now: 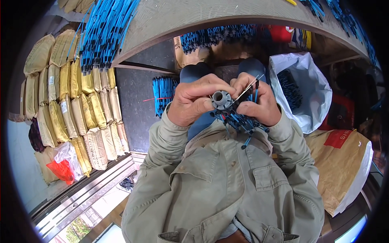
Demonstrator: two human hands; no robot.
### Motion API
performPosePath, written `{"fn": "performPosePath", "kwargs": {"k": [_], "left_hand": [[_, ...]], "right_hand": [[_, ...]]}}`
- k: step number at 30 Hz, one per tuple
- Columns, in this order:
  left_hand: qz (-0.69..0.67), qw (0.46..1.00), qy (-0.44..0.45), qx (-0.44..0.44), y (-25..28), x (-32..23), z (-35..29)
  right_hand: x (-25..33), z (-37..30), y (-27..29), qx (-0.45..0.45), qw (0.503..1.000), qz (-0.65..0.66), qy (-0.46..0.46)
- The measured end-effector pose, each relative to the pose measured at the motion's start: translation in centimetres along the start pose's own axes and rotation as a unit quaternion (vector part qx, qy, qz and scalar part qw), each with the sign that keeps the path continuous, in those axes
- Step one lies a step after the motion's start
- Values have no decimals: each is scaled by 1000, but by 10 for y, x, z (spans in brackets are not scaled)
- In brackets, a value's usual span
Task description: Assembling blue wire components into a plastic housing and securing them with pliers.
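Observation:
My left hand [190, 100] is closed on a round grey plastic hub [223, 105] with a hollow centre and slots around its rim. Fingers of my right hand [262, 103] pinch thin pale rods [246, 92] right beside the hub; they slant up to the right. Below and against that hand hangs a bunch of blue rods with black tips [242, 121]. Whether the thin rods sit in the hub's slots I cannot tell. Both hands are in front of my chest, over my lap.
Blue black-tipped rods [107, 34] lie heaped on the curved table [174, 12] ahead; a tied bundle [162, 95] stands below it. Wrapped brown packages [77, 113] are stacked at left. At right are an open white sack [318, 93] of dark-tipped pieces and a brown paper bag [340, 166].

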State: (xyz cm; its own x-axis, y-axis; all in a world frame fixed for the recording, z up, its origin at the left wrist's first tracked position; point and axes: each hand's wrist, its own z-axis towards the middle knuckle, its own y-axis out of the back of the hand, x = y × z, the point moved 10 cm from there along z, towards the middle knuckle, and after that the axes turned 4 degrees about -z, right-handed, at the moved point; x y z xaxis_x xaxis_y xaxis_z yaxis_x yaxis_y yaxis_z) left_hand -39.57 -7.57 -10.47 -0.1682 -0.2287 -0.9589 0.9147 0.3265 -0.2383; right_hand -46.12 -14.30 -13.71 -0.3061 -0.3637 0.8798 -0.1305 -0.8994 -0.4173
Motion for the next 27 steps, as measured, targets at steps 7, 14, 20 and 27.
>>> {"fn": "performPosePath", "kwargs": {"k": [7,14,20,27], "left_hand": [[-4,1000,5,-9,6,-5,-6],[-4,996,-57,72,3,-8,0],[9,981,-132,144,-3,-17,12],[95,993,-60,28,-18,-39,29]], "right_hand": [[3,-8,-13,6,998,-44,34],[3,-3,-19,64,995,-58,41],[-5,3,-20,167,984,-31,-51],[51,3,-6,7,997,-58,53]]}}
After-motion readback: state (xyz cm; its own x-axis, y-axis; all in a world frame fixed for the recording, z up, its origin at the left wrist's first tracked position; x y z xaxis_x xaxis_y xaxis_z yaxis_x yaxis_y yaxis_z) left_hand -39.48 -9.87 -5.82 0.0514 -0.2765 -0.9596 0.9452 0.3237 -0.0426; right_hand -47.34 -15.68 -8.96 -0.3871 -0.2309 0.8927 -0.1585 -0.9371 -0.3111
